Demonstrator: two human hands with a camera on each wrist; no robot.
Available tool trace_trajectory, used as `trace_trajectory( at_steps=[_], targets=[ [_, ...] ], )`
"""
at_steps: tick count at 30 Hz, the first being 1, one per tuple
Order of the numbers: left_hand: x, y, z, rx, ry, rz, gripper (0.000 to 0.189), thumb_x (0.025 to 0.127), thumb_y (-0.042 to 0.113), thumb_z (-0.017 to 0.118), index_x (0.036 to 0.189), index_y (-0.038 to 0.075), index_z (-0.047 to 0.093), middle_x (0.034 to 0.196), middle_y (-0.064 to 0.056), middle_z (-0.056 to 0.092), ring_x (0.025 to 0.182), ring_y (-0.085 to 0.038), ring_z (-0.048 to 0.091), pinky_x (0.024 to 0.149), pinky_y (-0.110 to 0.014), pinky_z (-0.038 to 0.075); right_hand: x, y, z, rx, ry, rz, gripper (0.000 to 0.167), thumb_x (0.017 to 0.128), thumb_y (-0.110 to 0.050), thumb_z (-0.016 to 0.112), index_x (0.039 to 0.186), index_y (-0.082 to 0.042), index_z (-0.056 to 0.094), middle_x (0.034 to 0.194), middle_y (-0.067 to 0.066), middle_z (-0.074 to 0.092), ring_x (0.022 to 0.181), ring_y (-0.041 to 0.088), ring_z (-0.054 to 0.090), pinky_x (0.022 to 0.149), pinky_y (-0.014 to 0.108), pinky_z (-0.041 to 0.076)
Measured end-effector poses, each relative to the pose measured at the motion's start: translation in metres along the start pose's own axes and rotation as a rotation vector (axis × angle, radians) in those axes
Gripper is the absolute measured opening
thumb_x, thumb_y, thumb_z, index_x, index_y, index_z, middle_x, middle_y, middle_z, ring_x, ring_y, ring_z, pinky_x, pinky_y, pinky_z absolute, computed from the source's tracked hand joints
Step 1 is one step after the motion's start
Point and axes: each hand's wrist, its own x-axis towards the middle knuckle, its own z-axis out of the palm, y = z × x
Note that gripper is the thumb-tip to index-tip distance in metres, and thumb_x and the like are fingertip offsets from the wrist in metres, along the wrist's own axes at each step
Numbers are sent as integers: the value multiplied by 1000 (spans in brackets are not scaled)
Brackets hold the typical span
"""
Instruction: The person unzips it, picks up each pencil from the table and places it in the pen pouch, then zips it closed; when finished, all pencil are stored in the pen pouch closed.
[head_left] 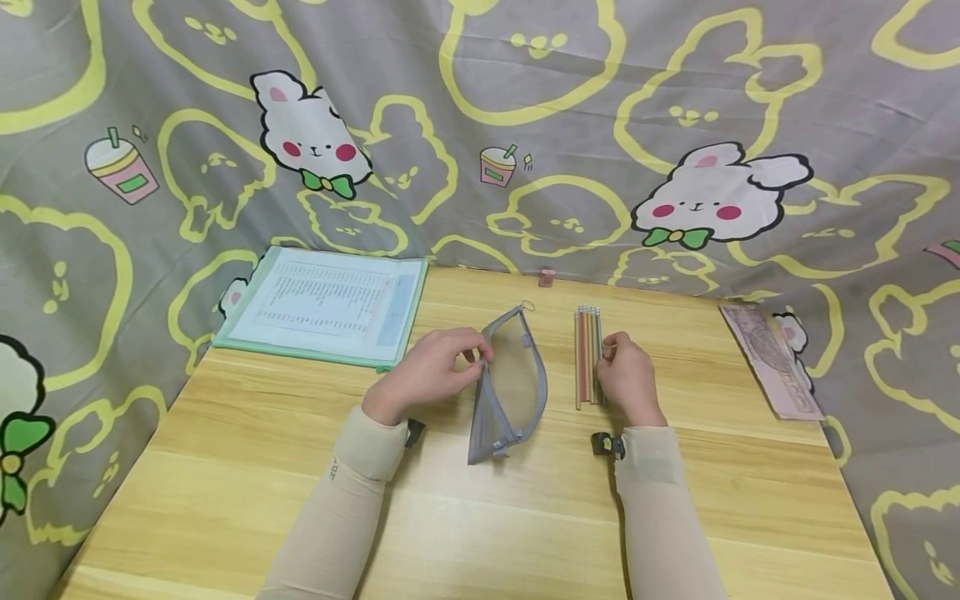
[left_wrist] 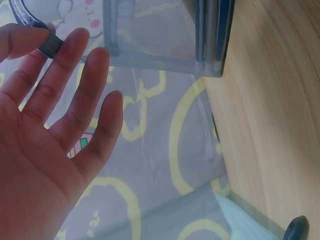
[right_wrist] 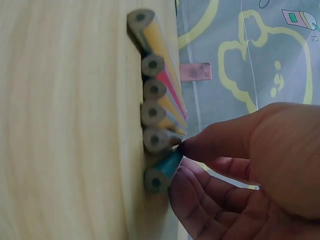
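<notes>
A grey see-through zip pouch point(head_left: 486, 421) stands on the table with its zipped side gaping toward the right. My left hand point(head_left: 427, 371) pinches the pouch's left edge between thumb and index finger; the other fingers are spread in the left wrist view. To the right of the pouch lies a row of several pencils point(head_left: 585, 358), side by side, with yellow and red ones among them. My right hand point(head_left: 632, 379) is at the row's right side. Its thumb and fingers pinch a teal pencil point(right_wrist: 172, 167), the end one of the row in the right wrist view.
A green-edged clear folder point(head_left: 321, 343) with a printed sheet lies at the back left. A small pink block point(head_left: 547, 277) sits at the back edge. A banknote-like paper point(head_left: 772, 362) lies at the right edge. Patterned grey cloth point(head_left: 570, 133) hangs around the wooden table point(head_left: 480, 533).
</notes>
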Motion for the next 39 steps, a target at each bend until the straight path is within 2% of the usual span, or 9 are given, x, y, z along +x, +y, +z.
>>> trace_trajectory(
  at_steps=[8, 12, 16, 22, 28, 35, 39],
  targets=[
    [0, 0, 0, 1, -1, 0, 14, 96, 8, 68, 107, 14, 75, 106, 5, 76, 96, -17, 71, 88, -45, 62, -3, 0, -2, -80, 6, 29, 36, 93, -14, 69, 122, 5, 59, 101, 22, 70, 87, 36, 65, 77, 48, 55],
    [0, 0, 0, -4, -1, 0, 14, 96, 8, 68, 107, 12, 75, 106, 4, 76, 96, -17, 71, 88, -45, 62, -5, 1, -2, -105, -8, 71, 39, 90, -21, 75, 117, 3, 59, 97, 22, 69, 87, 38, 64, 78, 50, 55],
    [0, 0, 0, -2, 1, 4, 14, 96, 8, 68, 107, 13, 75, 106, 5, 76, 96, -16, 70, 88, -45, 62, -5, 2, -5, -133, -4, 113, 36, 90, -24, 75, 109, 2, 59, 95, 22, 68, 87, 40, 63, 79, 52, 54],
    [-1, 0, -1, 1, 1, 3, 14, 96, 8, 67, 107, 13, 75, 106, 5, 76, 96, -16, 70, 88, -45, 62, -6, 1, -9, -177, 9, 148, 29, 88, -22, 72, 101, 0, 60, 88, 18, 67, 79, 36, 61, 69, 47, 51],
    [-1, 0, 0, 6, -5, 0, 14, 96, 8, 67, 107, 12, 75, 106, 5, 76, 96, -18, 71, 88, -44, 62, -8, 1, -13, -150, 13, 154, 32, 88, -24, 73, 106, 0, 62, 94, 20, 69, 83, 37, 62, 70, 46, 51],
    [-1, 0, 0, 1, -2, 6, 14, 97, 7, 67, 107, 11, 75, 105, 4, 76, 96, -21, 72, 88, -45, 62, -13, -9, -24, -41, -4, 91, 36, 93, -23, 70, 117, 3, 63, 109, 24, 75, 93, 38, 70, 83, 50, 55],
    [-1, 0, 0, -1, 1, 10, 14, 97, 8, 67, 107, 11, 75, 105, 5, 76, 96, -21, 72, 88, -45, 62, -16, -20, -32, 3, -17, 63, 37, 94, -23, 71, 121, 1, 63, 104, 19, 75, 84, 29, 70, 73, 39, 54]
  ],
)
